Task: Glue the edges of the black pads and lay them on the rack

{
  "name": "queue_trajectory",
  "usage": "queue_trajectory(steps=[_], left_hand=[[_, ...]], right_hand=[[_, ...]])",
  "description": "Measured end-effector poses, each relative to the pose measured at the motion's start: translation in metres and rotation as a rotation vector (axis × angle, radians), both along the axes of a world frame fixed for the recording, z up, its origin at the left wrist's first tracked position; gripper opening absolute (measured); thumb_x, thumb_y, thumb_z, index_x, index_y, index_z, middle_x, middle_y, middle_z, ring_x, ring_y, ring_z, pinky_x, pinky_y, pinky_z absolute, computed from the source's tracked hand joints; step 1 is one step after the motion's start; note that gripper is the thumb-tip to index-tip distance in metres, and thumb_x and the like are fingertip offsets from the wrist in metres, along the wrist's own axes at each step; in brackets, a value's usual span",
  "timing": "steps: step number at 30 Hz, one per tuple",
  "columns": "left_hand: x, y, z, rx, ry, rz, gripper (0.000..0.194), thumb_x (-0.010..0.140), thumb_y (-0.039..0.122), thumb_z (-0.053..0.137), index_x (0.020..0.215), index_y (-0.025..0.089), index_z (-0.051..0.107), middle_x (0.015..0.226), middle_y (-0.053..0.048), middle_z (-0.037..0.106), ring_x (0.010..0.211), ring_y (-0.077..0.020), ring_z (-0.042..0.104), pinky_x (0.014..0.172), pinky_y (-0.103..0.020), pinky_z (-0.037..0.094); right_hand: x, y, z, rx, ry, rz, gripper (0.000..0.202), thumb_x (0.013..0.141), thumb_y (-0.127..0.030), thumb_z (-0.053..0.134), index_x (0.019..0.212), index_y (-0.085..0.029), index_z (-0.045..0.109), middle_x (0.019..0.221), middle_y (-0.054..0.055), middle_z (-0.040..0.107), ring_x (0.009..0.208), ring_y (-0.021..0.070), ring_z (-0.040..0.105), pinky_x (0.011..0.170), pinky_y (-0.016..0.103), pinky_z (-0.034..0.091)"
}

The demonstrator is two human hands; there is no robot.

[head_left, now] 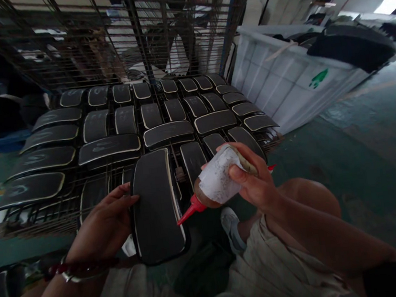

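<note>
I see my left hand (104,222) gripping a black pad (156,206) by its left edge, the fingers laid along that edge and the thumb lower down, so the pad is pinched between them. The pad stands nearly upright in front of my lap, its pale-trimmed face toward me. A bead bracelet (81,268) sits on that wrist.

My right hand (254,180) is wrapped around a squeeze bottle (216,182), fingers curled tight over its white, smudged body and the thumb pressed on top. The bottle is tilted down and to the left, and its red nozzle (190,211) touches the pad's right edge, about two thirds of the way down.

Just beyond the pad lies a wire rack (41,221), covered with rows of similar black pads (167,133), each with a light border, some lying crosswise and some lengthwise. Behind it rises a tall wire cage (126,32). To the right stands a white bin (284,89) with a green mark on its side and dark pieces heaped on top. The floor (371,146) is dark green. Below the bottle I see my knee (308,197), pale shorts (270,265), and a grey shoe (231,228).
</note>
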State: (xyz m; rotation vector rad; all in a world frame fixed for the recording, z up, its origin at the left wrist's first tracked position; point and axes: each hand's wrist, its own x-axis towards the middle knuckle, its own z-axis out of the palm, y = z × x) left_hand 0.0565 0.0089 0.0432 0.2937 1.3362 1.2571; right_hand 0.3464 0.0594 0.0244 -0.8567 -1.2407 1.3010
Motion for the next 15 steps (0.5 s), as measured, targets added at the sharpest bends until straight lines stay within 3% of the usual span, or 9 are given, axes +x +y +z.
queue_trajectory(steps=[5, 9, 15], left_hand=[[-0.006, 0.003, 0.003, -0.005, -0.031, 0.063, 0.034, 0.089, -0.014, 0.051, 0.096, 0.01, 0.074, 0.077, -0.005, 0.081, 0.054, -0.0184, 0.077, 0.049, -0.027, 0.066], [-0.009, 0.007, 0.011, -0.04, -0.126, 0.21, 0.035, 0.097, -0.013, 0.046, 0.095, 0.01, 0.073, 0.074, -0.002, 0.078, 0.053, -0.0118, 0.076, 0.055, -0.016, 0.065], [-0.016, 0.006, 0.011, -0.106, -0.284, 0.366, 0.036, 0.106, -0.006, 0.039, 0.091, 0.013, 0.065, 0.067, 0.0, 0.071, 0.046, -0.0074, 0.07, 0.045, -0.005, 0.052]], right_hand=[[-0.001, -0.004, 0.002, 0.008, -0.002, 0.022, 0.059, 0.078, -0.065, 0.097, 0.122, -0.031, 0.079, 0.113, 0.009, 0.077, 0.112, 0.0343, 0.073, 0.092, 0.05, 0.066], [-0.004, -0.002, 0.004, 0.037, 0.007, 0.02, 0.056, 0.081, -0.064, 0.095, 0.123, -0.03, 0.079, 0.119, 0.009, 0.077, 0.112, 0.0324, 0.073, 0.094, 0.048, 0.065], [-0.014, 0.012, 0.008, 0.038, 0.139, -0.083, 0.05, 0.08, -0.063, 0.096, 0.113, -0.03, 0.077, 0.097, 0.003, 0.075, 0.089, 0.0258, 0.073, 0.085, 0.043, 0.064]])
